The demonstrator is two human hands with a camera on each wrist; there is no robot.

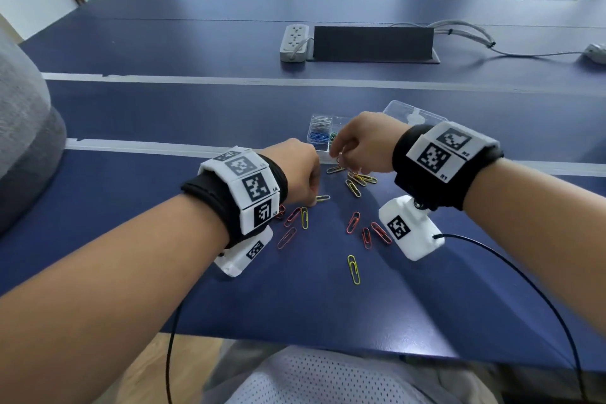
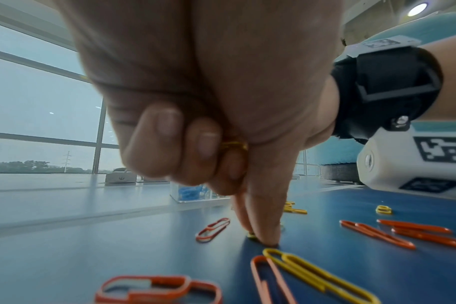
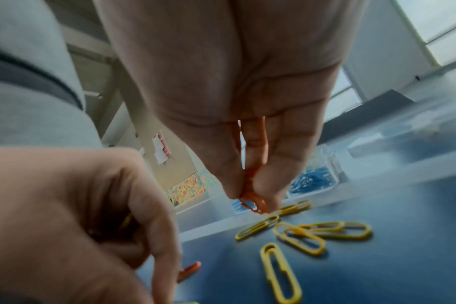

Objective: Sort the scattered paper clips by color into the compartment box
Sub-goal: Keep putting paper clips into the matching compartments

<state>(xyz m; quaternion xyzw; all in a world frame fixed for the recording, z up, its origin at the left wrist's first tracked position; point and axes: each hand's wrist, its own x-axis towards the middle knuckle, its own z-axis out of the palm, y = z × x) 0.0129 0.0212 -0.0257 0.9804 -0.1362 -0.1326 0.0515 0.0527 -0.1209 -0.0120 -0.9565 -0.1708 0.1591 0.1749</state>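
Observation:
Yellow and orange paper clips lie scattered on the blue table (image 1: 426,289). My left hand (image 1: 312,203) has thumb and forefinger down on a yellow clip (image 1: 323,198) and pinches it at the tabletop (image 2: 252,235); its other fingers are curled over more yellow clips (image 2: 234,145) in the palm. My right hand (image 1: 339,158) hovers just in front of the clear compartment box (image 1: 319,141), pinching orange clips (image 3: 253,200) between thumb and fingers. The box holds silver, blue (image 1: 318,137) and green clips in separate cells.
The box's open lid (image 1: 414,115) lies behind my right hand. Farther back are a power strip (image 1: 294,43), a black cable hatch (image 1: 373,43) and a mouse (image 1: 595,52). A grey cushion (image 1: 23,141) sits at the left. Table edge runs near my lap.

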